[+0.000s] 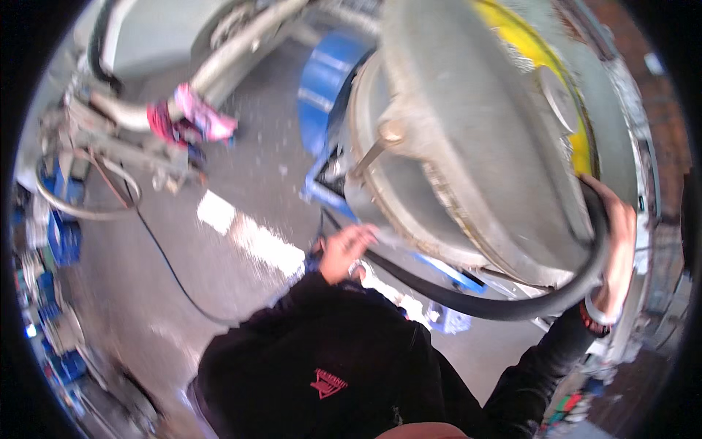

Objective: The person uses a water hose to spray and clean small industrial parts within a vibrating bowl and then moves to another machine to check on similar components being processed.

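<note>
A thick black hose (497,306) bends in a wide curve below a big round grey metal drum (417,194). At its right end, my right hand (618,230) is wrapped round the hose, by the edge of the drum's tilted grey metal lid (482,110). The hose end there is hidden behind my fingers and the lid. On the other side, my left hand (347,252) is beside the hose's left stretch, fingers stretched toward the drum and slightly smeared. Nothing clear shows in its grasp. A pivot bolt (391,132) joins an arm to the lid.
A blue drum-shaped part (325,88) stands behind the vessel. Upper left, a pale pipe (238,55) carries a pink cloth (201,117). A thin cable (164,252) trails over the grey floor (131,293). A yellow curved panel (526,36) lies beyond the lid.
</note>
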Available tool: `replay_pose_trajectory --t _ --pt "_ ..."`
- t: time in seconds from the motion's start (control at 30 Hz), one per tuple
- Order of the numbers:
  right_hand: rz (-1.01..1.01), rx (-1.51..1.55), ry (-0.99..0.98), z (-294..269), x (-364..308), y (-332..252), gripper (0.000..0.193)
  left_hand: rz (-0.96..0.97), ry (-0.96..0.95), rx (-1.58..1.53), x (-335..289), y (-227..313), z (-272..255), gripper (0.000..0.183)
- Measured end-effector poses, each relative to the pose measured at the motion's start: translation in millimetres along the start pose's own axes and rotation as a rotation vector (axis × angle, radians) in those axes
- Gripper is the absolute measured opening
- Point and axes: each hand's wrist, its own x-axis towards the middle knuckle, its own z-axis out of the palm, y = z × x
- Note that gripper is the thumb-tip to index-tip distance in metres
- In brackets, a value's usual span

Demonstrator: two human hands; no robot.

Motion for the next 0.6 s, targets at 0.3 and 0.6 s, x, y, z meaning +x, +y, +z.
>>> replay_pose_trajectory --t 0.3,0.6 --pt "-0.373 0.099 0.381 10.8 -4.8 24.9 0.020 0.490 -0.564 0.052 4.4 193.5 126.5 0.065" --pt "0.271 0.558 0.566 -6.3 -55.0 109.3 0.052 0.332 -0.232 -0.331 1.2 221.9 154.7 0.043"
